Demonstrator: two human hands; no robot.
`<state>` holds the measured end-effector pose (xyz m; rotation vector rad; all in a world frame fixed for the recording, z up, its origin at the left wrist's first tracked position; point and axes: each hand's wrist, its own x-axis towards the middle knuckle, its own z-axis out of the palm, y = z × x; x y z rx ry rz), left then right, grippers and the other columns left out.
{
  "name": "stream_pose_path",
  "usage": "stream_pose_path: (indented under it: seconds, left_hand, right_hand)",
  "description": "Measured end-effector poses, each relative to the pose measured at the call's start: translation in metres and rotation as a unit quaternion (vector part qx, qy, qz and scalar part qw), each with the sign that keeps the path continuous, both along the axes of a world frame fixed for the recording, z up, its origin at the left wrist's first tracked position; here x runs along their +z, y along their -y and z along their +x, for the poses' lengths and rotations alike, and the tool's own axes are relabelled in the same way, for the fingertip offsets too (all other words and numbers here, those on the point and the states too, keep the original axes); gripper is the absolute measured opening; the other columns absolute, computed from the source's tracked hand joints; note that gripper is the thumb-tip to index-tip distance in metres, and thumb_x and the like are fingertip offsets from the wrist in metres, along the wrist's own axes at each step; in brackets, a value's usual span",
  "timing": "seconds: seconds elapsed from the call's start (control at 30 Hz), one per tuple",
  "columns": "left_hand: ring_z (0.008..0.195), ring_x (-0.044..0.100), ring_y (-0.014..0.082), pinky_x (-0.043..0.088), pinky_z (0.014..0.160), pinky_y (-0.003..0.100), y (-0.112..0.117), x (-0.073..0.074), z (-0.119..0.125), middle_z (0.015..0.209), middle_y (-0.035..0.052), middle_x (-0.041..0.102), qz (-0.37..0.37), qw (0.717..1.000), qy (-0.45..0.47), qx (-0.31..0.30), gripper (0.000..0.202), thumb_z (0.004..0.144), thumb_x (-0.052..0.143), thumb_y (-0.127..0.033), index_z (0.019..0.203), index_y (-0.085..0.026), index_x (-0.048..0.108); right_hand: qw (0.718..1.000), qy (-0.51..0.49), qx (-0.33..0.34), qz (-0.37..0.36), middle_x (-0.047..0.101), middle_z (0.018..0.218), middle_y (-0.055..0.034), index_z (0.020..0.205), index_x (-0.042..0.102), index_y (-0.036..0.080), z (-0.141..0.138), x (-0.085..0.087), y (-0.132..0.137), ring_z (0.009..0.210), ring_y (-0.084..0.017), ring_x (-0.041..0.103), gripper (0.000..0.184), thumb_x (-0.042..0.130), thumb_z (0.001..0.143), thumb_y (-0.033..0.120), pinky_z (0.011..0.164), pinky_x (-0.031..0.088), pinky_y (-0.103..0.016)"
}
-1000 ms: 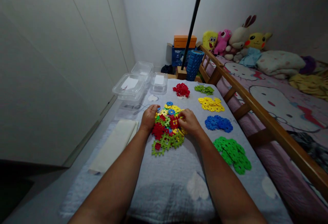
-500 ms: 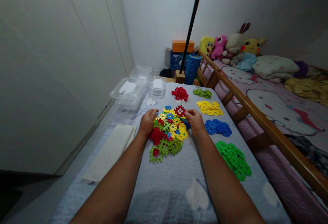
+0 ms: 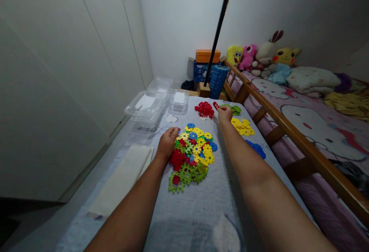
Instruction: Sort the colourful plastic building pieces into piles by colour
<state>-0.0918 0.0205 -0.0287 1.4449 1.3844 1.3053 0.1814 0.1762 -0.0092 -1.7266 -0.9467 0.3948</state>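
My right hand (image 3: pixel 225 114) is closed on a red toothed plastic building piece (image 3: pixel 216 105), held just right of the red pile (image 3: pixel 204 109). Behind that hand lies a light-green pile (image 3: pixel 236 109), partly covered by it. Curled at the left edge of the mixed pile (image 3: pixel 198 150), my left hand (image 3: pixel 167 142) has its fingers pressed together; what they hold, if anything, I cannot make out. The mixed pile has yellow and blue flower-shaped discs, red pieces and light-green square frames (image 3: pixel 184 173).
Yellow discs (image 3: pixel 243 127) and blue discs (image 3: pixel 256 149) lie along the right side, partly behind my forearm. Clear plastic boxes (image 3: pixel 144 107) stand at the back left. A folded cream cloth (image 3: pixel 121 181) lies at left. A wooden bed rail (image 3: pixel 288 127) runs along the right.
My right hand has moved away from me and slightly right, carrying the red piece from the mixed pile to beside the red pile. My left hand stays at the mixed pile's edge.
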Motion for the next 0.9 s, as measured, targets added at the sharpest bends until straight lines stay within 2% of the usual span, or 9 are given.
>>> stream_pose_path:
  seconds: [0.17,0.33,0.63,0.8,0.9]
  left_hand:
    - [0.107,0.068,0.0270,0.049,0.099,0.040,0.000,0.000,-0.001,0.107,0.0095,0.076,0.000,1.000,-0.006,-0.002,0.049,0.091,0.047,-0.060,0.099,-0.019,0.073]
    - [0.105,0.068,0.0270,0.050,0.098,0.040,-0.001,-0.002,-0.001,0.107,0.0098,0.077,0.001,1.000,-0.003,-0.001,0.050,0.091,0.047,-0.061,0.100,-0.019,0.074]
    - [0.103,0.068,0.0270,0.051,0.097,0.040,0.000,-0.001,-0.001,0.106,0.0095,0.076,-0.003,1.000,-0.002,-0.004,0.050,0.091,0.047,-0.061,0.099,-0.019,0.073]
    - [0.102,0.068,0.0271,0.050,0.095,0.040,0.000,0.001,-0.001,0.104,0.0095,0.076,-0.002,1.000,-0.010,-0.010,0.050,0.091,0.046,-0.060,0.099,-0.019,0.073]
    - [0.101,0.068,0.0267,0.050,0.095,0.040,0.000,-0.001,-0.002,0.104,0.0090,0.076,0.004,1.000,-0.009,-0.010,0.050,0.091,0.046,-0.060,0.099,-0.019,0.073]
  right_hand:
    - [0.994,0.096,-0.006,-0.044,0.074,0.095,-0.0110,0.087,0.071,0.017,-0.002,0.000,-0.025,0.089,-0.024,0.065,0.022,0.054,0.073,0.018,0.086,0.050,-0.033]
    - [0.986,0.148,0.030,-0.065,0.074,0.097,-0.0128,0.091,0.073,0.017,-0.006,-0.008,-0.030,0.093,-0.026,0.065,0.028,0.054,0.071,0.018,0.091,0.050,-0.037]
    - [0.984,0.120,0.113,-0.064,0.075,0.097,-0.0089,0.096,0.074,0.017,0.007,-0.018,-0.011,0.095,-0.024,0.068,0.036,0.052,0.068,0.020,0.090,0.051,-0.034]
    - [0.987,0.132,0.064,-0.069,0.072,0.111,-0.0144,0.103,0.074,0.016,0.007,-0.028,-0.005,0.104,-0.027,0.066,0.044,0.052,0.066,0.022,0.096,0.052,-0.039]
    - [0.989,0.102,0.068,-0.081,0.073,0.106,-0.0132,0.104,0.073,0.018,0.004,-0.033,-0.007,0.100,-0.027,0.067,0.044,0.054,0.064,0.023,0.094,0.053,-0.040]
